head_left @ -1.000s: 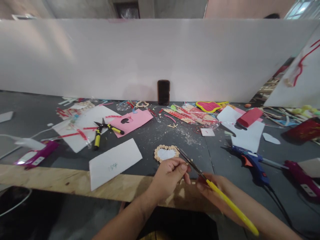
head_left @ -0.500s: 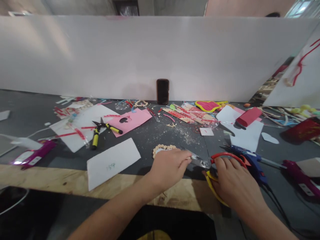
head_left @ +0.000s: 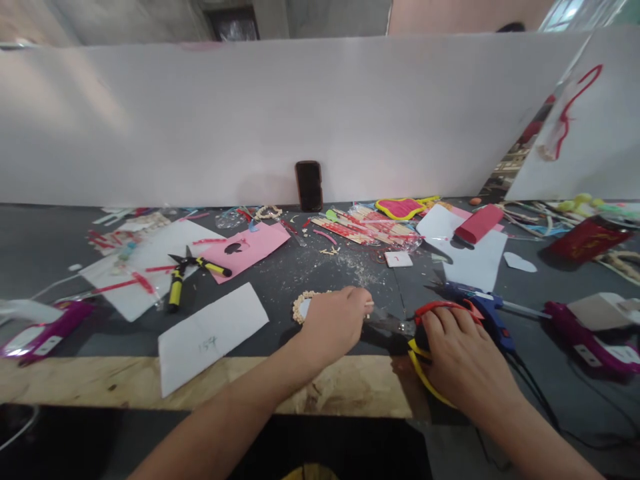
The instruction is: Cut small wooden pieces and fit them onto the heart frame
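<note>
My right hand [head_left: 457, 350] is closed around scissors [head_left: 427, 310] with red and yellow handles, their metal blades pointing left. The fingers of my left hand [head_left: 337, 320] are pinched on a small pale stick [head_left: 369, 305], whose end shows beside the blades. Partly hidden behind my left hand lies a white piece edged with small beige beads [head_left: 301, 307]. Crumbs and short stick bits [head_left: 330, 251] are scattered on the dark table [head_left: 285, 270] beyond it.
Pliers [head_left: 185, 270], a pink sheet [head_left: 250, 250] and a white card [head_left: 213, 337] lie left. On the right are a blue glue gun [head_left: 493, 307], a purple one [head_left: 590, 340] and a red can [head_left: 590, 239]. A phone [head_left: 309, 186] leans on the white board [head_left: 225, 120].
The view has shifted slightly, moving most objects left in the picture. The scissors' blades and my left fingers have changed angle a little; both hands keep their hold.
</note>
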`<state>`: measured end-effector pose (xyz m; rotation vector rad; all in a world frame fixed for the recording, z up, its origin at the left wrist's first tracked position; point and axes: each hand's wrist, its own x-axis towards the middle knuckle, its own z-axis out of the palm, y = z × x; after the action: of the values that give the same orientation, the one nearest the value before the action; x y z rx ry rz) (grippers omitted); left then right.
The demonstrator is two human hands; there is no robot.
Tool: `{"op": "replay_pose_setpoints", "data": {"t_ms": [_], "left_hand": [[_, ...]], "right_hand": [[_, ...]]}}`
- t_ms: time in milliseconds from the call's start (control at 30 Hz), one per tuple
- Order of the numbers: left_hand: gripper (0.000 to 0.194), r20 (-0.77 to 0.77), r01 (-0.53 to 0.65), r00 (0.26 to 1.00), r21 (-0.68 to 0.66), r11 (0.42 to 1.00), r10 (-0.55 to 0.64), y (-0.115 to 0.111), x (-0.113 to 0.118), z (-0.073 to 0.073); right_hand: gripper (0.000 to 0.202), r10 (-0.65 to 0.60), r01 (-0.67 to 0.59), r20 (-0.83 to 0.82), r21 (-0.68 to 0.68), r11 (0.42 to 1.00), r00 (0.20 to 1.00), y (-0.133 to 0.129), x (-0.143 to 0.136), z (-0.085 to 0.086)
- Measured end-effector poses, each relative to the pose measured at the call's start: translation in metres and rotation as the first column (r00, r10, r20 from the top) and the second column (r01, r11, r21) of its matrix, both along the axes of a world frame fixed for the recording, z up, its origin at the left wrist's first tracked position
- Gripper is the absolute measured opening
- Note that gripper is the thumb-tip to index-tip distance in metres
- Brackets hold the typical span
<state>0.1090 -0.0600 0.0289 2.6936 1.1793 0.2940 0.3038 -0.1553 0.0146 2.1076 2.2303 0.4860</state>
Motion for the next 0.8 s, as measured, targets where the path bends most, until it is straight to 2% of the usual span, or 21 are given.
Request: {"op": "replay_pose_setpoints", "data": {"t_ms": [100,233,400,567,633,700,800], "left_hand": [[0.022,-0.008,-0.049,0.999,-0.063,0.997,0.049,0.008,-0.001,0.001],[0.019,-0.050,-0.020,0.999,-0.103,0.994,0.014,0.014,0.004,-0.009],[0.018,-0.039,0.041,0.998,-0.158,0.987,-0.048,0.015,0.012,-0.022],[0.016,0.028,0.022,0.999,-0.180,0.983,-0.017,0.017,0.002,-0.012],[0.019,0.096,-0.002,0.995,-0.190,0.982,0.020,0.013,-0.005,-0.007],[0.020,0.250,-0.011,0.965,-0.261,0.965,0.079,0.004,-0.011,-0.004],[0.023,0.497,0.099,0.850,-0.477,0.873,0.175,-0.017,-0.018,-0.008]], "right_hand": [[0.034,-0.049,0.048,-0.033,-0.034,0.998,0.998,-0.007,0.019,-0.005],[0.044,-0.201,0.195,-0.114,-0.066,0.979,0.973,-0.020,0.036,-0.007],[0.048,-0.109,0.113,-0.184,0.016,0.993,0.977,-0.029,0.041,-0.011],[0.045,-0.083,0.105,-0.301,0.058,0.993,0.950,-0.028,0.039,-0.011],[0.040,-0.096,0.118,-0.368,0.039,0.992,0.925,-0.026,0.032,-0.009],[0.037,-0.107,0.127,-0.426,0.018,0.992,0.898,-0.025,0.022,-0.007],[0.035,-0.099,0.111,-0.482,-0.003,0.994,0.871,-0.024,0.004,-0.006]]}}
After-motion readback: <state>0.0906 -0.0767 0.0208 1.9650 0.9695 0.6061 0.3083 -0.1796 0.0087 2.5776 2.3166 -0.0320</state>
